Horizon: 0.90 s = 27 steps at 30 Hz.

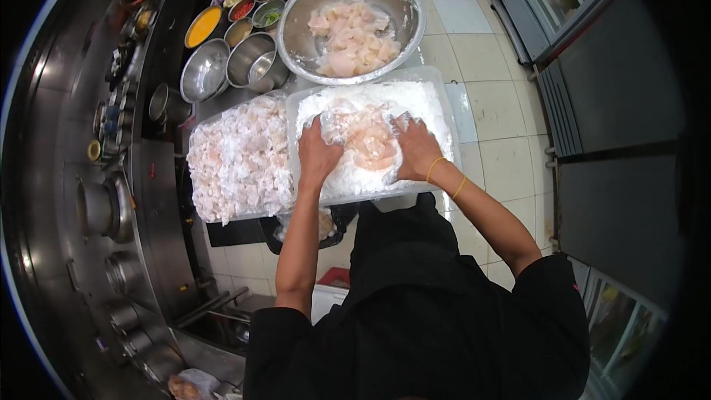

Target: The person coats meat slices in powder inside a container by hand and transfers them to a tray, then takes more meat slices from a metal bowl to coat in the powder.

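Note:
A clear plastic tub (437,181) of white flour (424,96) stands in front of me. Pale pink raw meat pieces (368,144) lie in the middle of the flour, partly dusted. My left hand (320,154) is in the tub on the left side of the meat, thumb apart from the floury fingers. On the other side, my right hand (417,150) rests in the flour with its fingers spread and coated white. Flour hides some of the fingertips. I see both hands beside the meat, with nothing plainly gripped.
To the left, another tub holds a heap of flour-coated meat pieces (241,155). A large steel bowl (413,26) with uncoated pieces stands behind. Metal bowls (205,70), an orange-yellow liquid (203,27) and small ingredient pots line the back left. Refrigerators (615,89) stand on the right.

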### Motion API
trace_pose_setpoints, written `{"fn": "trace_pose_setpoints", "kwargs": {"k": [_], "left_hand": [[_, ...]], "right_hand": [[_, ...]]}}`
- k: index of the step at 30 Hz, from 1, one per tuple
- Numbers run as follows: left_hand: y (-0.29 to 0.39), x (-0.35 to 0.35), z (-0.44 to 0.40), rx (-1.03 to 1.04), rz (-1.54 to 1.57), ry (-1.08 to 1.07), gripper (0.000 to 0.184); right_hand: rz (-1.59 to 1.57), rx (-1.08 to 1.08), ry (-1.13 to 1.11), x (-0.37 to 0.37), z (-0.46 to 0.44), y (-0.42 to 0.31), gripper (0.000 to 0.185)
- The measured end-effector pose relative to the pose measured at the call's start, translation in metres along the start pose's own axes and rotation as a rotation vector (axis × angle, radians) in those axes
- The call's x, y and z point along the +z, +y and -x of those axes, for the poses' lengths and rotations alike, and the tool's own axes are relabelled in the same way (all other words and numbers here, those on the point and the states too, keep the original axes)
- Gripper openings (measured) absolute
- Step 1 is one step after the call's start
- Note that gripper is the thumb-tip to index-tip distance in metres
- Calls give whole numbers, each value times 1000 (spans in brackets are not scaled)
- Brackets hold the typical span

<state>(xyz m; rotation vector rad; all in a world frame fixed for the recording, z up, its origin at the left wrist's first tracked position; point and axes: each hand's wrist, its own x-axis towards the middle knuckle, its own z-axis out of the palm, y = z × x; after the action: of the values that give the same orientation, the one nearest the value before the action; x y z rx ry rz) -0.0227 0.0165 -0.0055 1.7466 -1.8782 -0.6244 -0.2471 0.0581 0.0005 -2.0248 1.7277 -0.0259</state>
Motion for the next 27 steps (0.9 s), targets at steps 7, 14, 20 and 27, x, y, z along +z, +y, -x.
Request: {"fn": "trace_pose_setpoints", "kwargs": {"k": [7,14,20,27], "left_hand": [[9,14,-9,-86,-341,-189,85],[-3,12,-35,-101,248,-71,53],[-25,0,-22,-228,513,-29,38],[6,-18,26,18,-160,-38,64]], "right_hand": [[-154,19,-5,12,-54,-22,109],[-261,49,125,-10,-73,9,69],[-224,-14,79,-28,-58,49,49],[-123,-98,131,-28,-12,54,59]]}}
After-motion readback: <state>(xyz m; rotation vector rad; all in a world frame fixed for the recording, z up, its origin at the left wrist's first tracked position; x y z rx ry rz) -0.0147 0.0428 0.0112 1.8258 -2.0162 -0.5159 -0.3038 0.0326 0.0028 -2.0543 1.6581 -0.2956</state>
